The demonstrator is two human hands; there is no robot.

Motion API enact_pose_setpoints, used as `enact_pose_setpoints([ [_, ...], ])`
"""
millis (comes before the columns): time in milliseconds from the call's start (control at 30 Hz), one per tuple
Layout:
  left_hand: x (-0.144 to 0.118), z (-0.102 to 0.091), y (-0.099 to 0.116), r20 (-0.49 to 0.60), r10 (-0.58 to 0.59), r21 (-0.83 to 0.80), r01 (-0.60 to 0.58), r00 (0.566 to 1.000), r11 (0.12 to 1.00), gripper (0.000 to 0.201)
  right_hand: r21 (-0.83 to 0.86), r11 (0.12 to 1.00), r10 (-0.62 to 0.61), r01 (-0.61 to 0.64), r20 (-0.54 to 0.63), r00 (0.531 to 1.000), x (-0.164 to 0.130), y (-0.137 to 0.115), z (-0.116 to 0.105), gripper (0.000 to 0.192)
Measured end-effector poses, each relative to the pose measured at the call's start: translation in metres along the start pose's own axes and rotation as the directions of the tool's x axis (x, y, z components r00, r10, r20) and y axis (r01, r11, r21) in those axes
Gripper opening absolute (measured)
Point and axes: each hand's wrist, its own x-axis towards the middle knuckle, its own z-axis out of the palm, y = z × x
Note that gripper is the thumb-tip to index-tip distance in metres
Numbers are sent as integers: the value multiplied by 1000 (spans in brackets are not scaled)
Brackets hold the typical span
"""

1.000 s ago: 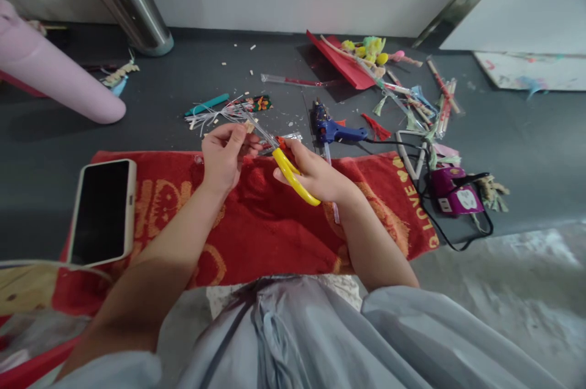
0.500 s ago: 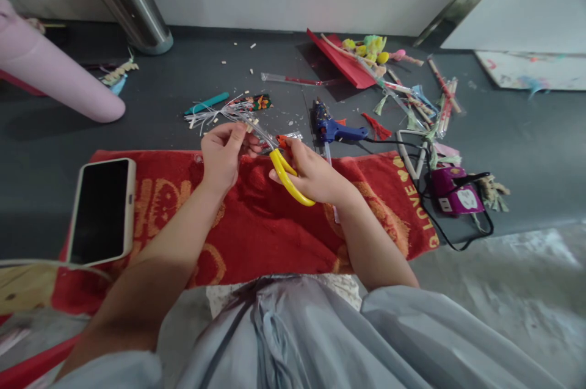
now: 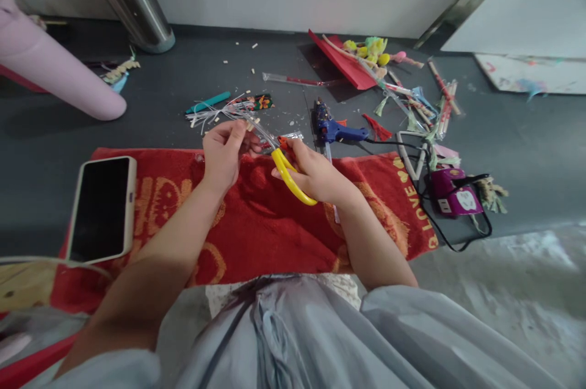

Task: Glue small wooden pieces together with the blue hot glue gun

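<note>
Over the red towel (image 3: 256, 224), both hands meet near its far edge
Left hand (image 3: 223, 154): fingers pinched on a small pale piece (image 3: 249, 126); held above the towel, at the scissors' blade tips
Right hand (image 3: 315, 174): fingers clenched through the yellow scissors (image 3: 289, 175); blades point up-left toward the piece
Phone (image 3: 103, 209): lying on the towel's left end; well apart from the hands
Glue gun (image 3: 336, 129): on the dark floor (image 3: 137, 126) just beyond the right hand
Purple box (image 3: 453, 196): on the floor, right of the towel
</note>
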Motion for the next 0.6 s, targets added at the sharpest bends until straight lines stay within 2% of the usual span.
enact_pose_setpoints([
  [200, -2, 2, 6, 42, -4, -146, 11, 999, 989, 42, -7, 1000, -4, 4, -3, 1000, 0, -1, 2, 59],
  [433, 1, -6, 7, 117, -78, -141, 95, 990, 986, 40, -89, 993, -83, 74, -96, 992, -1, -3, 7, 69],
  [600, -2, -2, 15, 108, -102, -184, 121, 989, 976, 40, -139, 983, -144, 123, -155, 977, 0, -3, 8, 73],
])
